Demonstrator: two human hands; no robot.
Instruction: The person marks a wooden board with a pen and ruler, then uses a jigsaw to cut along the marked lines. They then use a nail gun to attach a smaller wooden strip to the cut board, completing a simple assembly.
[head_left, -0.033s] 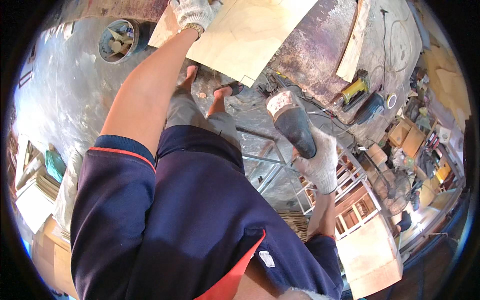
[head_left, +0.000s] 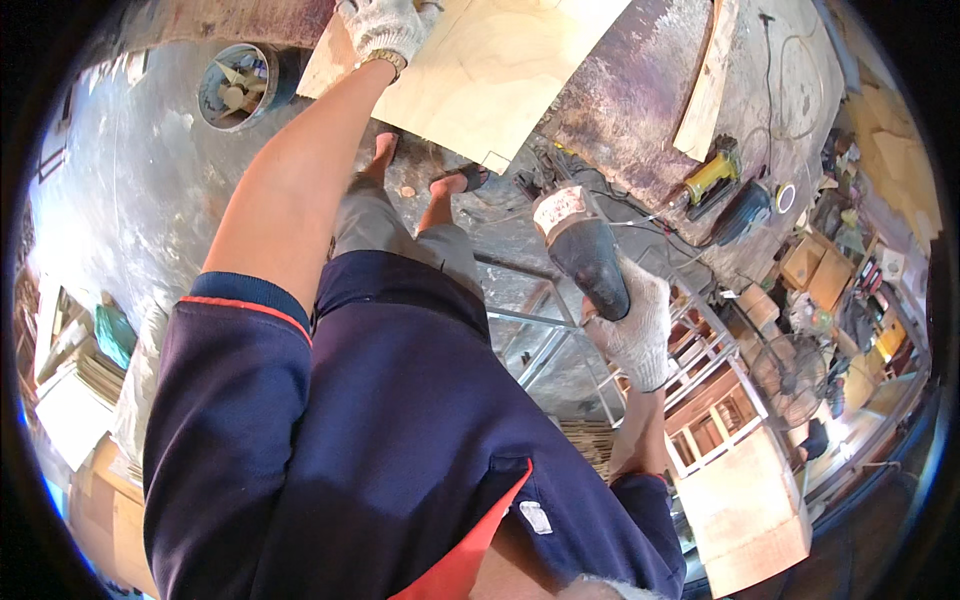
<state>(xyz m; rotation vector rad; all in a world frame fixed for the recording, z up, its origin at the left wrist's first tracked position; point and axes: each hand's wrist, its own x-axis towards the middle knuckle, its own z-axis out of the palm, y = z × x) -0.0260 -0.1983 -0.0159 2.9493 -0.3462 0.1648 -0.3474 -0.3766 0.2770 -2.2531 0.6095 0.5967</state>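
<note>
My left hand (head_left: 388, 28), in a whitish knit glove with a metal-banded watch at the wrist, lies on a pale plywood sheet (head_left: 480, 70). Its fingers look spread, and the tips run out at the top edge. A small pencil-like square marks the sheet's near corner. My right hand (head_left: 642, 335), gloved too, is wrapped round the rear of a black power tool (head_left: 588, 262) with a whitish label. The tool points up and left, its dark front end close to the sheet's near corner but apart from it. What kind of tool it is cannot be made out.
A bucket of wood offcuts (head_left: 236, 88) stands at the far left. On the stained worktop lie a wood strip (head_left: 708, 85), a yellow power tool (head_left: 712, 178) and a dark blue one (head_left: 742, 212), with cords. Metal frames (head_left: 540, 320) and a wooden cabinet (head_left: 745, 500) stand at right.
</note>
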